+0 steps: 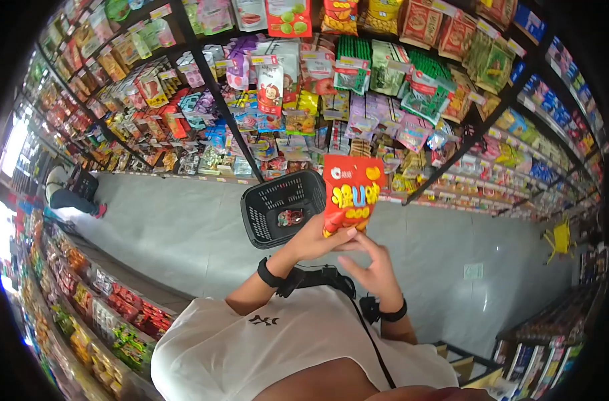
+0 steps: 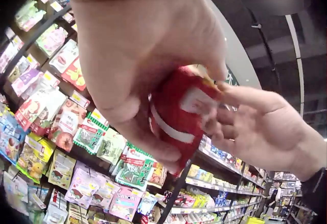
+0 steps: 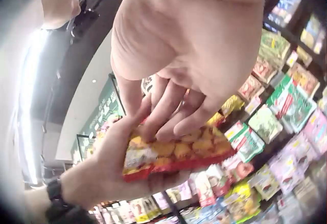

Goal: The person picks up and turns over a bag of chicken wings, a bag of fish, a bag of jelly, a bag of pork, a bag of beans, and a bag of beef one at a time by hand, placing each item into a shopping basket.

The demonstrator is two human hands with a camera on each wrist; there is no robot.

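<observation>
A red snack bag (image 1: 353,190) with yellow and blue lettering stands upright in front of the shelves. My left hand (image 1: 311,240) grips it low, fingers and thumb around its side. In the left wrist view the left hand (image 2: 143,50) covers part of the red bag (image 2: 176,114). My right hand (image 1: 374,267) is at the bag's bottom edge, fingertips touching it and thumb held apart. From the right wrist, the right hand's (image 3: 189,55) fingers lie over the bag's side printed with yellow round pieces (image 3: 179,150), beside the left hand (image 3: 104,157).
A black shopping basket (image 1: 251,220) with a small package (image 1: 290,217) inside stands on the grey floor by the shelves. Hanging snack bags (image 1: 384,67) fill the racks ahead. Another shelf (image 1: 97,301) runs along the left. A person (image 1: 67,190) is at the far left; a yellow stool (image 1: 559,239) is right.
</observation>
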